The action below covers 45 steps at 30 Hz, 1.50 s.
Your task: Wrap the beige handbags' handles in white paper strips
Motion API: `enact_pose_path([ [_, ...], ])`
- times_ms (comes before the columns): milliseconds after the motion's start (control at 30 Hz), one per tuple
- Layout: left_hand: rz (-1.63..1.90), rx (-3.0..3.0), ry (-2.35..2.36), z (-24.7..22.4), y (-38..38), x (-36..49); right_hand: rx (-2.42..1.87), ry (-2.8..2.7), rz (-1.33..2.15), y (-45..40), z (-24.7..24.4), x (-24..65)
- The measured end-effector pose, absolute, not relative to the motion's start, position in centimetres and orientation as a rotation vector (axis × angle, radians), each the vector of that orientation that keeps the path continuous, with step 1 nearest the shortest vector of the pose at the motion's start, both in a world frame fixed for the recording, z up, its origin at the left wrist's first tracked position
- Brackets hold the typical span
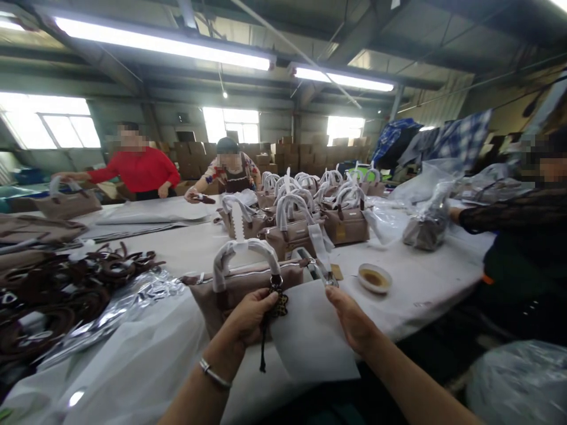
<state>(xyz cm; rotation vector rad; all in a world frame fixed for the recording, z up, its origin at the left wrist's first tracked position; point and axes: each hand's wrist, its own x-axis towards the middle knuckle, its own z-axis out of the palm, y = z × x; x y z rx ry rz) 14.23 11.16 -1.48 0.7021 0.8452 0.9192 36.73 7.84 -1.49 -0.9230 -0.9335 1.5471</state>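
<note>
A taupe handbag [248, 283] stands on the table right before me, its handles [221, 268] wrapped in white paper. My left hand [248, 316] is closed at its front, thumb and fingers pinching a leopard-print charm [280, 304] near the ring at the handle's base. A dark cord [263, 348] hangs below that hand. Towards the bag's right end, my right hand [352, 319] is closed, its thumb against a small metal fitting [330, 281] and the upper corner of a white sheet [316, 339]. Which of these it grips, I cannot tell.
More wrapped-handle bags [345, 224] stand behind. A shallow dish [374, 277] of brownish stuff is at right. Coiled brown straps [110, 265] and silvery film [119, 307] lie left. One co-worker [531, 230] at right handles a plastic-covered bag [425, 227]; two others stand across the table.
</note>
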Motion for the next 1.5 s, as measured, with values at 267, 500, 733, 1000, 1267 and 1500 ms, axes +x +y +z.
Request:
enact_pose_path([
  [267,0.958,0.988,1.086,-0.2,10.6,14.3,-1.061,-0.965,1.618,7.6,-3.7,35.8],
  [500,0.863,1.532,1.478,1.2,9.8,13.1,-1.001,-1.031,1.598,8.6,-5.5,34.4],
  [733,0.825,1.873,1.84,1.7,9.2,13.7,-0.998,-1.142,1.512,8.6,-6.5,33.7],
  [1000,0.707,1.976,1.891,2.7,7.8,14.5,-0.864,-1.076,1.519,8.5,-5.5,30.4],
  [1267,0.884,1.748,1.832,0.9,7.1,14.2,-0.666,-0.764,1.862,7.7,-3.5,28.4],
  [1500,1.235,1.786,1.795,-1.1,4.8,14.5,-0.626,-0.843,1.859,8.2,-4.7,28.2],
])
